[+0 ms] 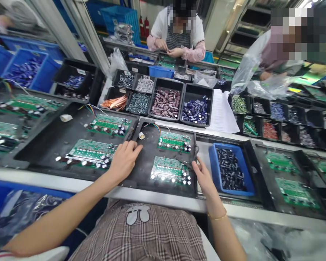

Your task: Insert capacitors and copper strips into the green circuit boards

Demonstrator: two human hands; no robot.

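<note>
My left hand lies palm down over the wall between two black trays, its fingers together and bent over the edge of the nearer tray. At that tray's right edge, my right hand has its thumb and fingers closed round the rim. A dark, thin shape by its fingertips is too unclear to name. Between my hands, the tray bears a front circuit board and a back circuit board, both green with round capacitors. Coloured wires with a white connector run from the back board.
Right of the tray stands a blue bin of dark components. Behind are black bins of purple-brown parts, blue capacitors and copper-coloured strips. Another tray with boards lies left. Co-workers sit across the line.
</note>
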